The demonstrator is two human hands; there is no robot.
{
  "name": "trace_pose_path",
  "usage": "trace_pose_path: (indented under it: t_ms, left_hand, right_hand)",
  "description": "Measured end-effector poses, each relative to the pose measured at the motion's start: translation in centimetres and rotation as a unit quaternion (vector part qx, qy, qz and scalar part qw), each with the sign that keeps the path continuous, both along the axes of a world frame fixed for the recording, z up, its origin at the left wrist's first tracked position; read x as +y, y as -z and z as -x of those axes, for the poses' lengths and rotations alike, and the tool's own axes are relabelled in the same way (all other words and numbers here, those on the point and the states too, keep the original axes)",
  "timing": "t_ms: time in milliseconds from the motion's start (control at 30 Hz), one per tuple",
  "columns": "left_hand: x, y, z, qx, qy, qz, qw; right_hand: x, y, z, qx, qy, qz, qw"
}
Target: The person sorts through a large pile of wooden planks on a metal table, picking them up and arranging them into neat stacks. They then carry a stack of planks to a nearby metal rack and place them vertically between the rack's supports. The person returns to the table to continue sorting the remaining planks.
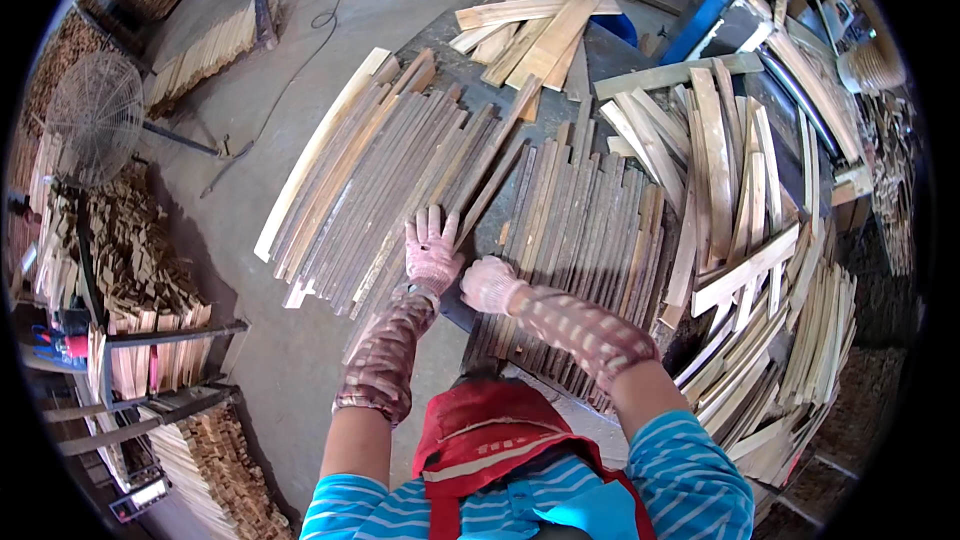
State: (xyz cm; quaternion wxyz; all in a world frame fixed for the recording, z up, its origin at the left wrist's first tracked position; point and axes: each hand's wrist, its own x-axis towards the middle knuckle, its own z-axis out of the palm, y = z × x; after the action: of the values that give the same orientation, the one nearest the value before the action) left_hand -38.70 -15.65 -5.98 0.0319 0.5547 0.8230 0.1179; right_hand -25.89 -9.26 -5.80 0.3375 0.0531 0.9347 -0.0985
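Observation:
My left hand (434, 252), in a pale pinkish glove, lies with fingers spread on the near right edge of a row of dark wooden strips (375, 190). Just right of it, my right hand (490, 285), also gloved, is curled closed at the near left edge of a second row of strips (580, 225). Whatever its fingers may hold is hidden. Between the two rows, a single dark wooden strip (492, 192) slants, its near end close to both hands. Patterned sleeve covers wrap both forearms.
Pale boards (560, 35) lie crossed at the table's far end. More loose boards (715, 160) are heaped to the right, above stacked pale strips (800, 370). At left stand a round fan (95, 115), a metal rack (175, 337) and wood piles. A cable (290, 80) crosses the floor.

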Motion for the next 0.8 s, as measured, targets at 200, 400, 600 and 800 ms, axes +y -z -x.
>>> trace_pose_path:
  t_ms: [200, 400, 600, 800]
  left_hand:
    - [0.6, -0.2, -0.5, 0.008, -0.011, 0.065, 0.998]
    - [0.3, 0.7, -2.0, 0.026, -0.014, 0.048, 0.998]
    - [4.1, 1.3, -0.8, 0.050, 0.002, 0.079, 0.996]
    - [6.6, 1.4, -1.8, 0.027, -0.009, 0.089, 0.996]
  right_hand:
    - [-1.8, 0.1, -5.1, 0.284, 0.069, -0.100, 0.951]
    - [-4.1, -2.4, -10.8, 0.344, 0.110, -0.044, 0.931]
    - [-4.6, -1.1, -10.4, 0.325, 0.148, -0.006, 0.934]
    - [-4.3, -1.6, -11.4, 0.341, 0.122, -0.013, 0.932]
